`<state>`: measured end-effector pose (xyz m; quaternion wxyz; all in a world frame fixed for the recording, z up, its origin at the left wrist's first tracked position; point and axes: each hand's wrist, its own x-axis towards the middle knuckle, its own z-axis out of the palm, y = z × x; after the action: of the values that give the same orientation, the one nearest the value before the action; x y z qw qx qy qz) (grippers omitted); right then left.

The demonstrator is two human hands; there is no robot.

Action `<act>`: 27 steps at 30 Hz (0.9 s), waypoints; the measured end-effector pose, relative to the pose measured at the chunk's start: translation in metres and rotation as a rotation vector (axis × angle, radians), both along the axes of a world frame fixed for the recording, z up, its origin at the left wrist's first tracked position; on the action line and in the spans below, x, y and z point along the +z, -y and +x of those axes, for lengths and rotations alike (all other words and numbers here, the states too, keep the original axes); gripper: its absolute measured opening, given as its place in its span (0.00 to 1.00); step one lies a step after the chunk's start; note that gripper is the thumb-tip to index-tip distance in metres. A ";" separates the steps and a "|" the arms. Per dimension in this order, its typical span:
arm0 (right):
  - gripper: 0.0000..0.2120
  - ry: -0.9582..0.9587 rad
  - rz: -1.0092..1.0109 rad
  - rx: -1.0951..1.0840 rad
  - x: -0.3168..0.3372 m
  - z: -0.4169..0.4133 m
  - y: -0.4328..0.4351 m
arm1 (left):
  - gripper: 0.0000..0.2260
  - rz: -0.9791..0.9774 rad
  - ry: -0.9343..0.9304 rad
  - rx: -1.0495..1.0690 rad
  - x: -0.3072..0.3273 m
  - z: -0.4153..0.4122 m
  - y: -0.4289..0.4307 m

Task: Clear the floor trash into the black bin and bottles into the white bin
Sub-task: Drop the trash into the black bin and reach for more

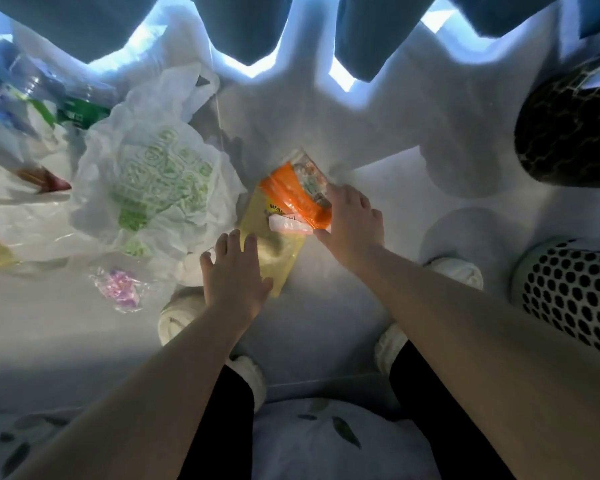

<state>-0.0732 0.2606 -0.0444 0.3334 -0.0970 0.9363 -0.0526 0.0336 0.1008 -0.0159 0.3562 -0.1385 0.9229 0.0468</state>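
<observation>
Gathering glossy wrappers off the pale floor

Our right hand (352,220) is pinching a crinkly orange packet (293,195); our left hand (234,271), fingers spread loose, is hovering over a flat yellow bag (278,251).

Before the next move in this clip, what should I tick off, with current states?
1. Right hand on orange wrapper: ok, fingers on its edge.
2. Wrapper lifted off the floor: cannot tell.
3. Left hand free: ok, open over yellow bag.
4. Black bin reachable: ok, at right.
5. White bin apart from it: ok.
6. More trash left: not ok, white bag and bottles remain.
</observation>
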 end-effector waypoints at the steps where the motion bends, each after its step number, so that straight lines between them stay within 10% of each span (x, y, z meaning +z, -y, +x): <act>1: 0.37 -0.003 0.000 -0.033 -0.005 -0.006 0.004 | 0.33 0.003 -0.012 -0.004 -0.004 -0.001 0.000; 8: 0.48 -0.064 0.144 -0.081 -0.039 -0.012 0.025 | 0.35 -0.053 -0.036 0.066 -0.032 -0.007 0.003; 13: 0.34 0.000 0.093 -0.280 -0.048 -0.001 0.017 | 0.39 -0.048 -0.001 0.258 -0.044 -0.012 -0.006; 20: 0.23 0.151 -0.205 -0.572 -0.042 -0.008 -0.009 | 0.13 0.214 -0.031 0.805 -0.048 -0.023 -0.004; 27: 0.25 0.234 -0.247 -0.752 0.015 -0.018 -0.061 | 0.11 0.309 -0.037 0.735 0.005 -0.037 -0.002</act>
<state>-0.0913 0.3220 -0.0291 0.3811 0.2191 0.8489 -0.2934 -0.0033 0.1028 -0.0110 0.3158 -0.4032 0.8002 0.3120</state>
